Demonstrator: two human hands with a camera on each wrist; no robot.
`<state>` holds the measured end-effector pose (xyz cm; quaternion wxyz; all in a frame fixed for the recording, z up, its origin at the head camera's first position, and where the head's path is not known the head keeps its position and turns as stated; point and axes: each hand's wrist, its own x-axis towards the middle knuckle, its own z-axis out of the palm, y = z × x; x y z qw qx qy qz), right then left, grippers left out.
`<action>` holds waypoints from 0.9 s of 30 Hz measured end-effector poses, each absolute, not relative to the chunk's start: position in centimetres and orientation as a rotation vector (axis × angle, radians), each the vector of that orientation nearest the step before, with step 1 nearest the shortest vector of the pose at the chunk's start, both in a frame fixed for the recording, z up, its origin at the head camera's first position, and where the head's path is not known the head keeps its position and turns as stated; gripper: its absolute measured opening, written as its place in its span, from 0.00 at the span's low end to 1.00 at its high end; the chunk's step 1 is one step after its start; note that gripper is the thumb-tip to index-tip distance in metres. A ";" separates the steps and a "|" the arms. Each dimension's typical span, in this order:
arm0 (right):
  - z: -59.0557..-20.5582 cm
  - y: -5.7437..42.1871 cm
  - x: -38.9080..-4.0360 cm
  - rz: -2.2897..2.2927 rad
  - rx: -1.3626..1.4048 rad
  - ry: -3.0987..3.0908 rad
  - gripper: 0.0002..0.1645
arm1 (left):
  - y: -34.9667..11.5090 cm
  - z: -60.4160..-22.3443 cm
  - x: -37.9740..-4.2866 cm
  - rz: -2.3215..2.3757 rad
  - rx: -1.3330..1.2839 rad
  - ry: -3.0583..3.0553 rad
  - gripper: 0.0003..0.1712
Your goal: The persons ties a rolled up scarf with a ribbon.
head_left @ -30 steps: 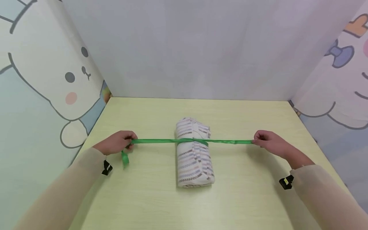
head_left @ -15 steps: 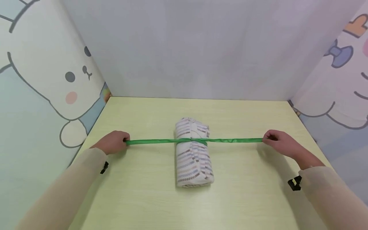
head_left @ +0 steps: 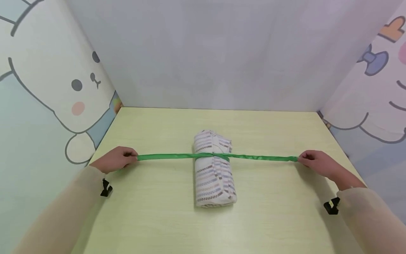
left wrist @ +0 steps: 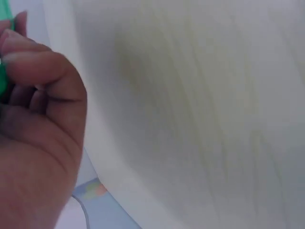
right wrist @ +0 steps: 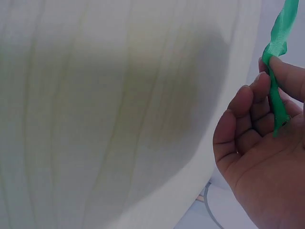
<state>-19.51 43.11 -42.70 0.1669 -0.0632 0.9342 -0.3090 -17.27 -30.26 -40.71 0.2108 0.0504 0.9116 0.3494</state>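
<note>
A rolled cloth (head_left: pixel 215 180), white with striped rows of small coloured marks, lies lengthwise in the middle of the table. Around its waist goes a green ribbon (head_left: pixel 168 156), crossed or knotted on top, with both ends drawn out sideways nearly straight. At the left, my left hand (head_left: pixel 115 158) pinches one ribbon end between thumb and fingers. My right hand (head_left: pixel 320 164) pinches the other end at the far right. In the right wrist view a short tail of the ribbon (right wrist: pixel 281 36) hangs down across the palm. How the ribbon sits inside the left hand is mostly hidden.
The pale wooden table (head_left: pixel 203 233) meets a whitish curtain (head_left: pixel 203 53) at its back edge. Cartoon-printed panels stand at the left (head_left: pixel 47 88) and right (head_left: pixel 374 106). A black wrist camera (head_left: pixel 106 188) hangs under the left sleeve, another (head_left: pixel 332 206) under the right.
Both hands have moved farther apart, left hand leftward and right hand rightward, lengthening the ribbon ends. The loose tail that hung below the left hand no longer shows. The cloth roll stays in place.
</note>
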 end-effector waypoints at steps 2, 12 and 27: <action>-42.7 43.2 -19.4 -0.828 -0.168 2.678 0.16 | -30.8 -40.7 -17.2 0.957 0.114 2.536 0.13; -43.4 42.4 -19.3 -0.693 -0.086 2.720 0.14 | -30.6 -40.3 -16.4 0.827 -0.084 2.494 0.22; -40.5 40.7 -19.5 -0.683 -0.142 2.774 0.31 | -30.3 -36.5 -17.3 0.504 -0.043 2.638 0.35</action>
